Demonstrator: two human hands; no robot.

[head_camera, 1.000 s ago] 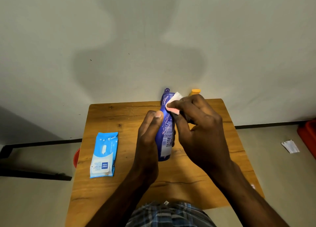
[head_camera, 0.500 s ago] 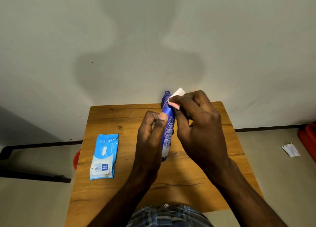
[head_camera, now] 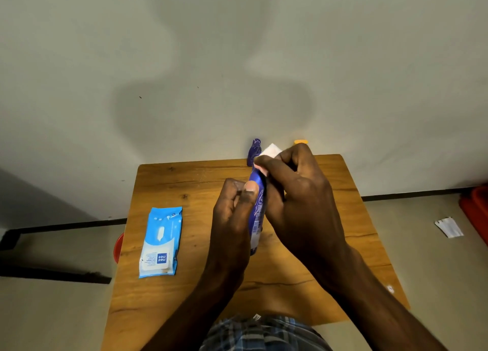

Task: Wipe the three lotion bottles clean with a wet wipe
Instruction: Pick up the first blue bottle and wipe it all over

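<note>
Both forearms are bare, with no sleeves, watch or rings showing on the left hand or the right hand. At the near edge, a blue, grey and white plaid garment with a small white tag covers the person's body.

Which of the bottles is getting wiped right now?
The blue bottle, gripped by the left hand while the right hand presses a wipe near its top. The orange-capped bottle stands untouched behind.

We see bare table at right and lower centre; the wipes pack blocks the left, both forearms cross the middle.
</note>
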